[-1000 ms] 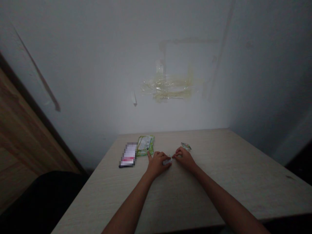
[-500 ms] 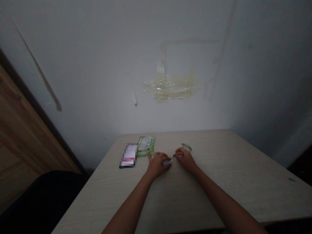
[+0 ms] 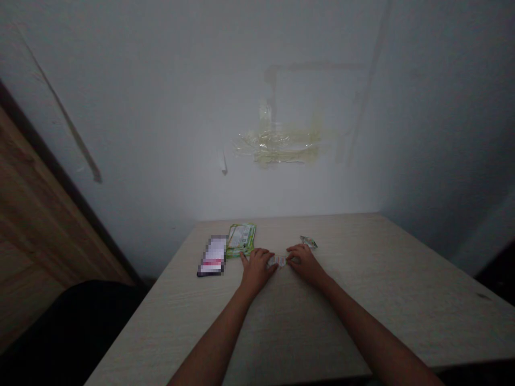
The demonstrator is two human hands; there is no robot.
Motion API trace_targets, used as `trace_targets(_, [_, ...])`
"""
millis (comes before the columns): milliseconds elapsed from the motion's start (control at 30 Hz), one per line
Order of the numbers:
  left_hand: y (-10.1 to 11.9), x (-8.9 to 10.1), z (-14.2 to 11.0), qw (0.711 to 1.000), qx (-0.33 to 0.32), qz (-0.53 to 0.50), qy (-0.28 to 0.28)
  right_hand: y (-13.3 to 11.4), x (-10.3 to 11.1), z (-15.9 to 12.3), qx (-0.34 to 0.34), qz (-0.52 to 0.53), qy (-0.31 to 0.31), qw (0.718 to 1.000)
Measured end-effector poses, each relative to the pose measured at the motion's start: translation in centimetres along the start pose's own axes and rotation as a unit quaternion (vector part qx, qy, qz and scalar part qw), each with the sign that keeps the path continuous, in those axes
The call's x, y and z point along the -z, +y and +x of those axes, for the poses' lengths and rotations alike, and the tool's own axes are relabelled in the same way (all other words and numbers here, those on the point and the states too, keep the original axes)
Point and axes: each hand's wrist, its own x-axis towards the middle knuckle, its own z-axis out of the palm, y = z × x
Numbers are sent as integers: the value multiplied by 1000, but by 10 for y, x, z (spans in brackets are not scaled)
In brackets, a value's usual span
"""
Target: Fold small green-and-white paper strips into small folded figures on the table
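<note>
My left hand [image 3: 256, 266] and my right hand [image 3: 303, 261] rest on the pale wooden table [image 3: 362, 300], close together. Between their fingertips lies a small pale sachet [image 3: 278, 261], pinched at its two ends by both hands. A green and white packet [image 3: 240, 239] lies just beyond my left hand. A small torn green wrapper piece [image 3: 308, 242] sits right behind my right hand.
A dark phone with a lit screen [image 3: 213, 255] lies left of the green packet. The white wall [image 3: 201, 134] with old tape marks rises right behind the table. A wooden panel [image 3: 36, 214] stands at the left, and a dark shape [image 3: 64, 332] fills the lower left.
Both hands have shifted a little farther from me, and the sachet between them now lies flatter and more in sight. The other things have not moved.
</note>
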Motion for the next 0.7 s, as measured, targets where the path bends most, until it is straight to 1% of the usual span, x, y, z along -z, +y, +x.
trace_targets(133, [1, 2, 0, 1000, 9, 8, 3, -4, 3, 0, 17, 14, -9, 1000])
trace_targets(333, [1, 2, -1, 1000, 9, 1, 10, -8, 2, 1, 2, 11, -14, 1000])
trace_targets(433, [1, 0, -1, 1000, -1, -6, 8, -10, 3, 1, 7, 14, -12, 1000])
trace_targets(567, [0, -1, -1, 1000, -15, 1, -9, -14, 5, 0, 23, 40, -25, 999])
trace_targets(700, [-1, -2, -1, 1000, -8, 8, -29, -15, 7, 0, 24, 79, -52, 995])
